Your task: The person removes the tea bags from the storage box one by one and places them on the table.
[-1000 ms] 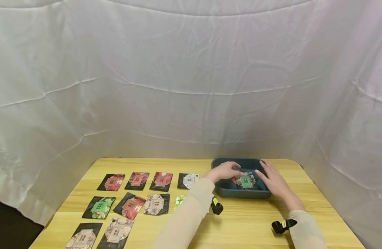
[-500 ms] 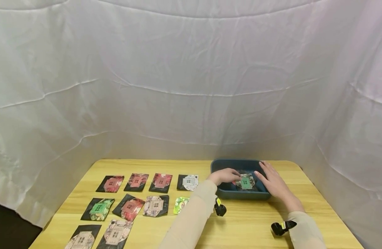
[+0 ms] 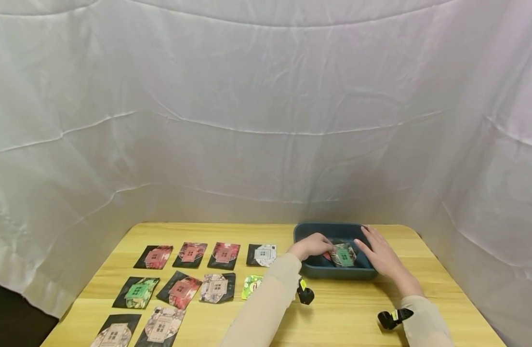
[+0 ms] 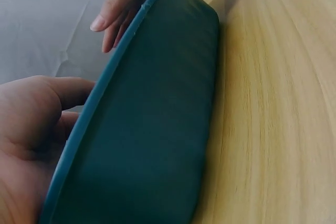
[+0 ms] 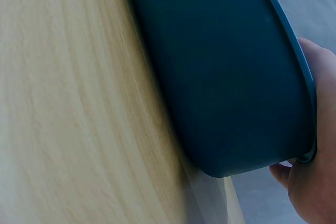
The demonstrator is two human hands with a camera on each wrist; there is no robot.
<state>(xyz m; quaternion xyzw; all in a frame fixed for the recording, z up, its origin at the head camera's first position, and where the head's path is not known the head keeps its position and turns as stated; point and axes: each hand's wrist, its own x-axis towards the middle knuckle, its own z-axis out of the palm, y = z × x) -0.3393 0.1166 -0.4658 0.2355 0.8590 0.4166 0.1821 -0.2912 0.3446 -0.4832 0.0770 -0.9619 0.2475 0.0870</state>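
My left hand point(image 3: 312, 245) reaches over the left side of a dark blue plastic bin point(image 3: 337, 273) and pinches a dark sachet with a green label point(image 3: 346, 258) at its left edge. Behind the bin's front wall point(image 4: 142, 108), the left wrist view shows that hand's thumb side point(image 4: 26, 124); the fingertips are hidden. A bit of red sachet point(image 3: 327, 256) peeks out beside the green-labelled one. At the right end, my right hand point(image 3: 384, 253) holds the rim, thumb inside and fingers along the outside, its palm right at the corner in the right wrist view.
Left of the bin, several flat sachets lie in rows, including a red one point(image 3: 224, 255), a white one point(image 3: 262, 255) and a green-labelled one point(image 3: 137, 292). A bright green sachet point(image 3: 251, 286) is partly hidden by the left sleeve point(image 3: 266, 303). Pale curtains point(image 3: 266, 144) surround the wooden table point(image 3: 344, 313).
The left fingers have settled onto the green-labelled sachet, which now sits slightly tilted and a little to the right. The right hand stays on the rim; the bin has barely moved.
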